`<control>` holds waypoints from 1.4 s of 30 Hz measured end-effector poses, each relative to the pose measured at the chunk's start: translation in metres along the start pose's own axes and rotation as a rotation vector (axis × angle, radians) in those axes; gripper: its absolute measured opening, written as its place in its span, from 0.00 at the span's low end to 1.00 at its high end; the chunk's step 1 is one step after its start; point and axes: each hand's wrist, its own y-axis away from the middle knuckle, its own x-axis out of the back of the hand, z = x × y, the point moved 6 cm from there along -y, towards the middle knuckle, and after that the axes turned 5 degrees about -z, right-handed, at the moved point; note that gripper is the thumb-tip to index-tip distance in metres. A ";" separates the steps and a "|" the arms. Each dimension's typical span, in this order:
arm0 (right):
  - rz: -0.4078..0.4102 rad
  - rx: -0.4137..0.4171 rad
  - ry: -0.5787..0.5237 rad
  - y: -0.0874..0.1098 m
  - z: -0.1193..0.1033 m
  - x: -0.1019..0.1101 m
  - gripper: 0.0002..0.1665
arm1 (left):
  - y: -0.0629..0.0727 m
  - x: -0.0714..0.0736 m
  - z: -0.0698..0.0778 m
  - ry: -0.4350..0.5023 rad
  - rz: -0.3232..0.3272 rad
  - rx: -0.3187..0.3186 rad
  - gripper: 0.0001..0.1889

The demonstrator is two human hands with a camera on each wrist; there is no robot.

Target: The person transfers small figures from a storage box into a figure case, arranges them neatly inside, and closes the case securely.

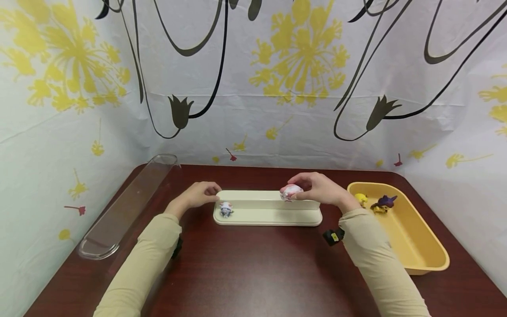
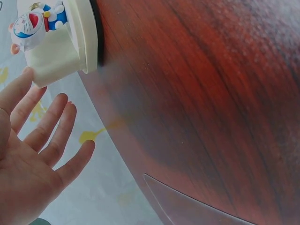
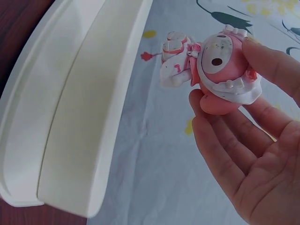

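Observation:
My right hand [image 1: 318, 189] pinches a pink and white figurine [image 3: 222, 65] between thumb and fingers, above the right part of a cream stepped display stand [image 1: 269, 216]. In the right wrist view the figurine lies sideways, apart from the stand. At the stand's left end, my left hand [image 1: 200, 193] touches the edge with its thumb and a fingertip. The left wrist view shows that hand's other fingers [image 2: 49, 126] spread and loosely extended. A blue and white cat figurine [image 2: 35, 23] with a white hood stands on the stand's lower level, at the left.
A yellow tray [image 1: 412, 240] at the right holds a small yellow figure [image 1: 361, 199] and a purple and yellow figure [image 1: 384, 203]. Along the left side of the dark wooden table [image 1: 253, 268] lies a long clear plastic cover [image 1: 130, 207]. A patterned cloth [image 1: 222, 145] hangs behind.

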 end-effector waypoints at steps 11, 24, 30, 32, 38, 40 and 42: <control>0.023 0.058 -0.021 -0.012 -0.006 -0.015 0.21 | 0.001 0.001 0.001 -0.009 -0.004 -0.002 0.13; 0.032 0.107 -0.033 -0.028 -0.010 -0.032 0.20 | 0.000 0.002 0.001 -0.014 -0.001 -0.012 0.13; 0.006 0.071 -0.075 -0.035 -0.006 -0.046 0.19 | 0.001 0.001 0.001 -0.011 0.002 -0.008 0.13; 0.005 0.068 -0.098 -0.038 -0.006 -0.051 0.19 | 0.001 0.001 0.000 -0.008 0.001 -0.005 0.13; 0.015 0.104 -0.111 -0.042 -0.014 -0.062 0.19 | -0.001 -0.001 -0.001 -0.004 0.004 -0.003 0.13; 0.015 0.109 -0.123 -0.040 -0.023 -0.063 0.19 | -0.001 -0.001 -0.001 -0.006 0.004 -0.005 0.13; 0.012 0.100 -0.134 -0.038 -0.034 -0.064 0.18 | -0.001 0.000 -0.001 -0.010 0.002 -0.009 0.13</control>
